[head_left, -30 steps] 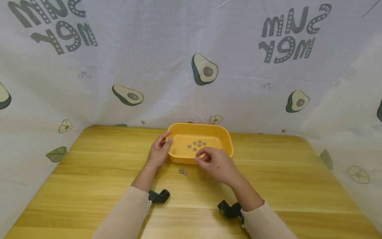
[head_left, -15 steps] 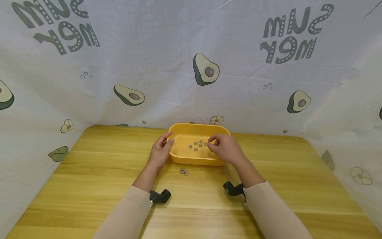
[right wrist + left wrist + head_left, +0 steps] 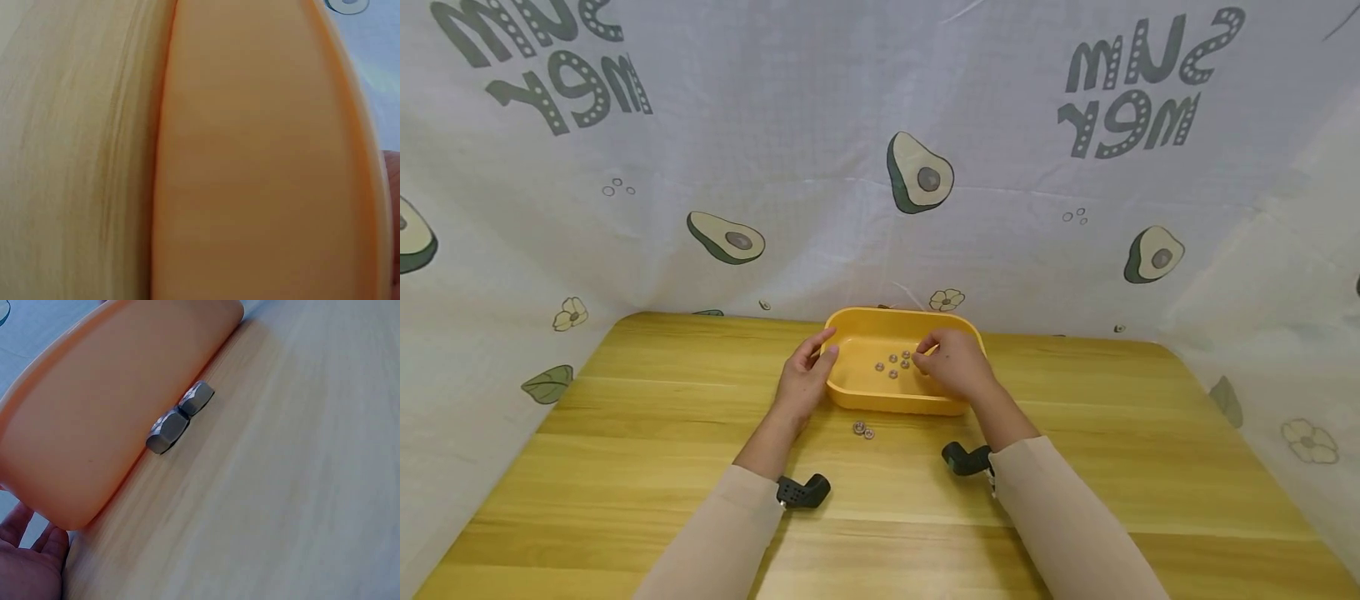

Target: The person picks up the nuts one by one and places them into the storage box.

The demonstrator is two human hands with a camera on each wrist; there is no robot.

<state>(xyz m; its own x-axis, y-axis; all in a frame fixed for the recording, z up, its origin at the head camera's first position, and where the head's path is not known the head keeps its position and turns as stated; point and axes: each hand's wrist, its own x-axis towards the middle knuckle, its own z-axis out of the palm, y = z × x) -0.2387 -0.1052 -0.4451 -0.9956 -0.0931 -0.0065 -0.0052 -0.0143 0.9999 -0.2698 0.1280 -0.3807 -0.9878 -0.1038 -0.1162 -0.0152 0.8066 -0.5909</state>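
A yellow plastic tray [image 3: 895, 403] lies at the table's far middle. The left hand [image 3: 802, 382] holds its left end, thumb and fingers at the rim; in the left wrist view fingertips [image 3: 55, 542] show behind the tray's corner. The right hand [image 3: 958, 365] reaches inside at the right, thumb and forefinger brought together low over the floor. I cannot tell whether a nut is between them. Several small metal nuts [image 3: 892, 358] lie loose in the tray beside those fingertips. Outside the front wall lie a larger nut [image 3: 859, 427] and a smaller nut [image 3: 868, 433], touching.
The wood-grain table [image 3: 662, 467] spreads to both sides and in front. Behind it hangs a white curtain [image 3: 820, 125] printed with avocados. A black wrist mount [image 3: 805, 492] sticks out from the left sleeve, and another wrist mount [image 3: 966, 458] from the right.
My right hand has carried a nut from the tray's front wall to the right part of its inside, then shifted slightly left. The left hand and tray have stayed put.
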